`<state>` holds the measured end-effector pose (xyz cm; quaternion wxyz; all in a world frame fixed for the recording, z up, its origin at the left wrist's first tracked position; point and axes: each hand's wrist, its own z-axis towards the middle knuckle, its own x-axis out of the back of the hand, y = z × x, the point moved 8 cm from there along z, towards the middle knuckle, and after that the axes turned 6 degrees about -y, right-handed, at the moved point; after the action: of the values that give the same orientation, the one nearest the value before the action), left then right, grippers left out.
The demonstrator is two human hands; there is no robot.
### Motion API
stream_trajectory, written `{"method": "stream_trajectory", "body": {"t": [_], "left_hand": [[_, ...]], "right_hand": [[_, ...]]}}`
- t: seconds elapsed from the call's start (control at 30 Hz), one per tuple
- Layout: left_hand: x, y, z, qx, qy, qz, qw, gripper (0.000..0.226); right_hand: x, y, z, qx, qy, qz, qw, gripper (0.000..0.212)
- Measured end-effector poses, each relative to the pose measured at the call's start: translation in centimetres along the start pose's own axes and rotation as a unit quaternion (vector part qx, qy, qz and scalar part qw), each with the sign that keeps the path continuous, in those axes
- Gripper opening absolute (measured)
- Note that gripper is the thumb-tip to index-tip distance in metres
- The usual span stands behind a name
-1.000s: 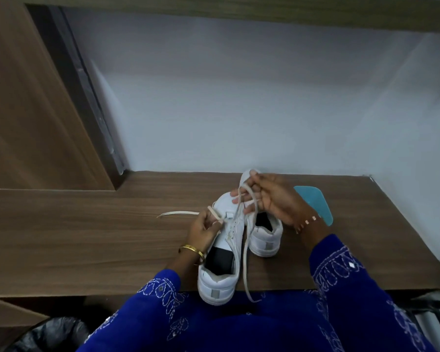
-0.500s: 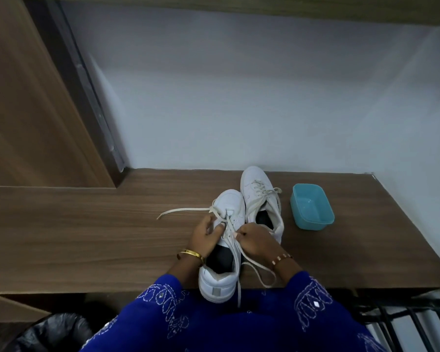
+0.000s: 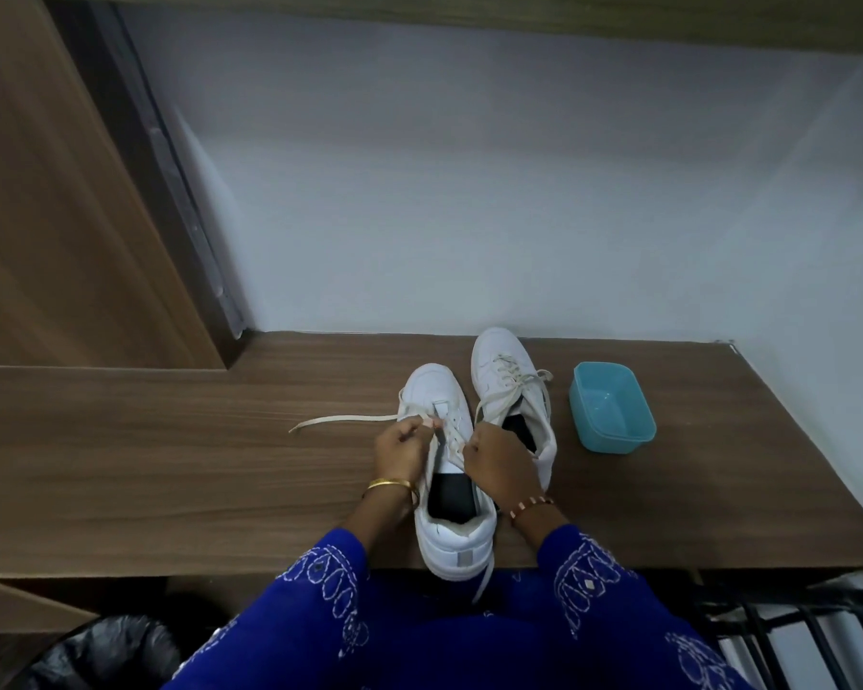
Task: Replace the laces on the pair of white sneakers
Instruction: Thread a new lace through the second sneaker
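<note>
Lacing is what you are midway through, judging by how things lie on the brown wood-grain tabletop [image 3: 170, 465]. Two white low-top leather sneakers stand side by side, toes pointing to twelve o'clock. The farther white sneaker [image 3: 511, 390], at about one o'clock from your hands, already carries a cream flat lace criss-crossed up its eyelets, though its ends hang loose and untied. The nearer white sneaker [image 3: 449, 490], directly in front of you with its heel at the table's six o'clock edge, is only partly laced: a cream flat shoelace [image 3: 345, 420] runs from its lower eyelets, one end trailing out flat across the table toward nine o'clock, the other dangling past the heel. Most eyelets on this shoe look unthreaded, so threading and tying seem to remain.

Your left hand [image 3: 402, 453] curls at the shoe's nine o'clock side, fingertips pinching the lace beside the eyelets. Your right hand [image 3: 499, 465] curls at the three o'clock side, apparently gripping the lace too, though its fingertips are hidden.

A light blue rectangular plastic tub [image 3: 611, 405] sits at three o'clock of the shoes.
</note>
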<state>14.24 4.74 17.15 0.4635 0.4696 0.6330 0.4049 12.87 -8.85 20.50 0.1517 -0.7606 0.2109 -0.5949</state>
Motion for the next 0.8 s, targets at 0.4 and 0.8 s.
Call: {"method": "stream_trajectory", "body": {"t": [0.4,0.8], "left_hand": [[-1.8,0.8,-0.7,0.092,-0.283,-0.132,0.945,0.024],[-1.0,0.6,-0.3,0.091,-0.195,-0.171,0.961,0.028]], "right_hand": [[-0.3,-0.7,0.4,-0.011,0.008,-0.049,0.999,0.025],[3.9,-0.7,1.7,-0.033,-0.086,0.359,0.929,0.015]]}}
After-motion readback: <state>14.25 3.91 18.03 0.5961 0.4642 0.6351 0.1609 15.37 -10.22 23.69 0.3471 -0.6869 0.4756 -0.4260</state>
